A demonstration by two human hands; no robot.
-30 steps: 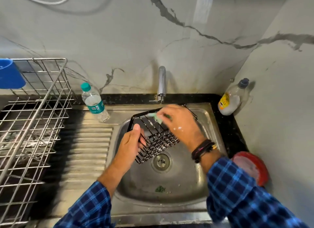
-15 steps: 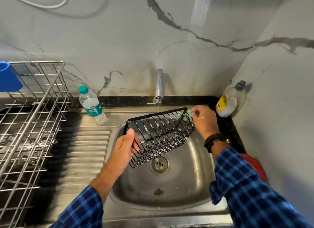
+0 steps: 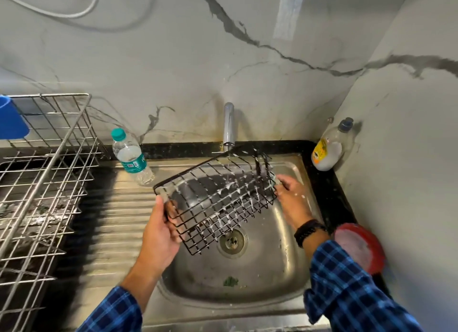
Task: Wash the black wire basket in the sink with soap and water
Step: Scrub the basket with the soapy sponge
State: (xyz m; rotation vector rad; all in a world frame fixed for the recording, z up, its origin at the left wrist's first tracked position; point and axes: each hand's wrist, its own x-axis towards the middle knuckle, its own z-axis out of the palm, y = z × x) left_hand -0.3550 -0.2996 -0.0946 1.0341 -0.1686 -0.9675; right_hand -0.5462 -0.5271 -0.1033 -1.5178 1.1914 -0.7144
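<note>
The black wire basket (image 3: 218,198) hangs tilted over the steel sink (image 3: 280,264), its wires streaked with white foam. My left hand (image 3: 161,235) grips its near left corner. At the basket's right end, my right hand (image 3: 292,198) presses a small pale green sponge (image 3: 273,180) against the wires. A thin stream of water falls from the chrome tap (image 3: 228,125) onto the basket's far rim.
A steel dish rack (image 3: 42,183) with a blue cup (image 3: 11,120) stands at the left. A water bottle (image 3: 130,156) sits on the ribbed drainboard. A soap bottle (image 3: 329,147) is in the back right corner, and a red-rimmed lid (image 3: 359,247) lies on the right counter. Green scraps lie in the sink.
My right hand with the sponge has slid from the basket's middle to its right end. The basket has tipped so its open side faces up under the tap.
</note>
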